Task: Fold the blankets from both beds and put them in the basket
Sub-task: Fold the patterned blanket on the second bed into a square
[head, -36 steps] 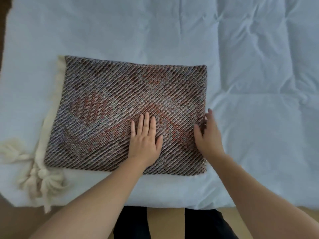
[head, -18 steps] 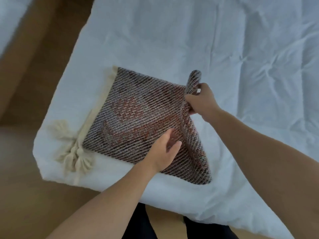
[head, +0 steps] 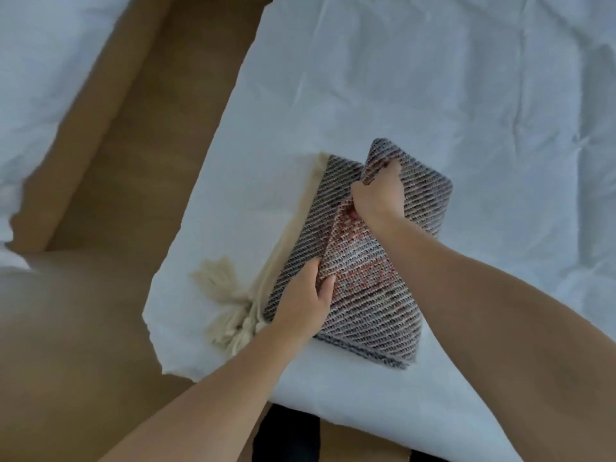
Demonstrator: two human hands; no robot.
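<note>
Woven, striped blanket (head: 376, 288): right hand (head: 378, 198) fisted on its lifted right-side flap, carrying it leftward over the stack. Left hand (head: 305, 300) clamps the blanket's near-left part, thumb on top, fingers around the flap edge. Blanket lies at the near corner of the white bed (head: 433, 95), long axis running away from the person; cream tassels (head: 226, 308) trail off its left edge. Fold goes right to left, toward the left hand. Basket not in view.

The folded blanket (head: 376, 288) is coarse woven cloth, matt, ribbed with diagonal dark and pale threads. Along its left edge runs a cream fabric border with soft yarn tassels (head: 230, 315). Beneath it, the bed cover (head: 433, 95) is smooth, creased white cotton-like cloth.
</note>
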